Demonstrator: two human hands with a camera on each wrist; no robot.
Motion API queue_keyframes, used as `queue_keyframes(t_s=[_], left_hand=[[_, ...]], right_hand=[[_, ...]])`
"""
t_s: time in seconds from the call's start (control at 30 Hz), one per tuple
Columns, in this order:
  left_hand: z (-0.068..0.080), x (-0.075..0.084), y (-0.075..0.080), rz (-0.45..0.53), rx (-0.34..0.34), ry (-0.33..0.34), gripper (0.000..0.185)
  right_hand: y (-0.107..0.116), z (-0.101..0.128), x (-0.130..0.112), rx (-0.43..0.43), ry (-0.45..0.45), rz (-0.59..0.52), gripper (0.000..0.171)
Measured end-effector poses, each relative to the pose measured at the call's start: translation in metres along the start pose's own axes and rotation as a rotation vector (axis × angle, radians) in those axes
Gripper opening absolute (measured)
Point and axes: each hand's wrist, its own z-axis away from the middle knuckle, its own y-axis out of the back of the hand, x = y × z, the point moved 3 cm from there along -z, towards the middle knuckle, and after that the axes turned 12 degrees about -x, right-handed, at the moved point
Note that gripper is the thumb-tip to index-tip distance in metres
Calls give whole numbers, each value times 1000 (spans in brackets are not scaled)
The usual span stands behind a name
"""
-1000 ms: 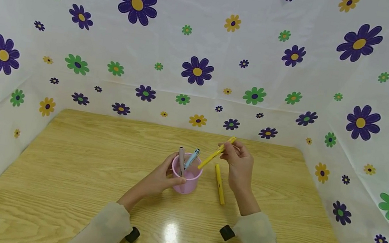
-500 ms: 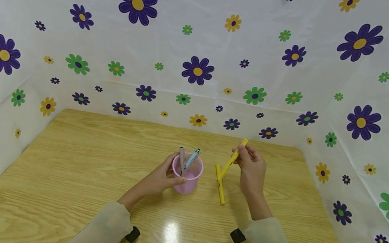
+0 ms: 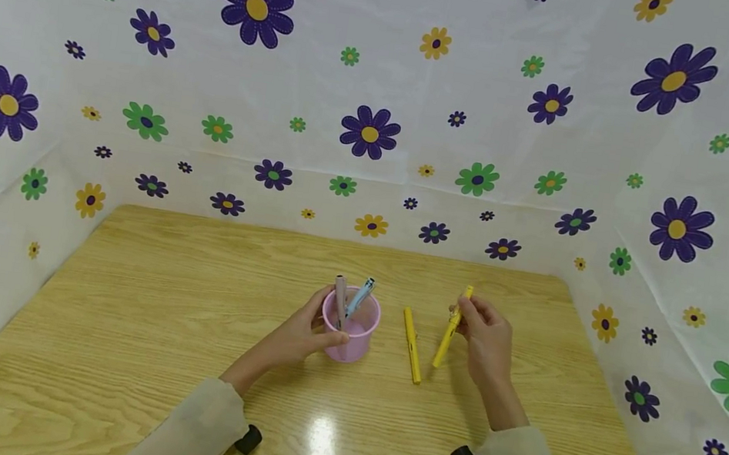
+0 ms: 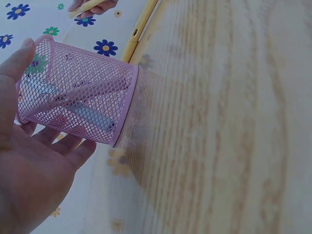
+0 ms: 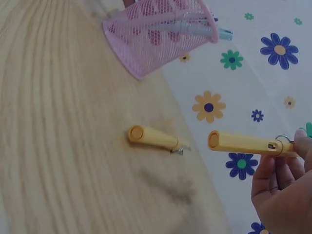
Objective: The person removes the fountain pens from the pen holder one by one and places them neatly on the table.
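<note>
My left hand (image 3: 296, 338) grips the side of a pink mesh pen cup (image 3: 357, 349), thumb near the front rim and fingers round the far side. Inside lean a grey pen (image 3: 340, 298) and a light blue pen (image 3: 361, 295). My right hand (image 3: 489, 345) pinches a yellow pen (image 3: 445, 341) near its upper end; it slants down, and in the right wrist view its lower end appears clear of the tabletop. Between cup and right hand, a second yellow pen (image 3: 413, 347) lies on the table, its clip visible in the right wrist view (image 5: 155, 137).
The wooden table (image 3: 153, 291) runs back to a white flower-print cloth (image 3: 313, 96), which rises behind it and along both sides. A black band piece sticks out at each sleeve cuff.
My right hand has carried the yellow pen from beside the cup's rim rightward past the lying pen and lower, turning it steeper. The left hand and cup have stayed put.
</note>
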Motion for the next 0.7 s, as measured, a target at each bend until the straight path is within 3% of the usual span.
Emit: queue_keyframes(t_s=[0.17,0.33,0.7], left_hand=[[0,0,0,0,1,-3,90],[1,1,-1,-3,2,-1,89],[1,1,-1,6,8,21,90]], right_hand=[[10,5,8,-58,-88,146,44],[16,8,15,-115,-155,243,46],[18,8,27,-142,-208,338,48]])
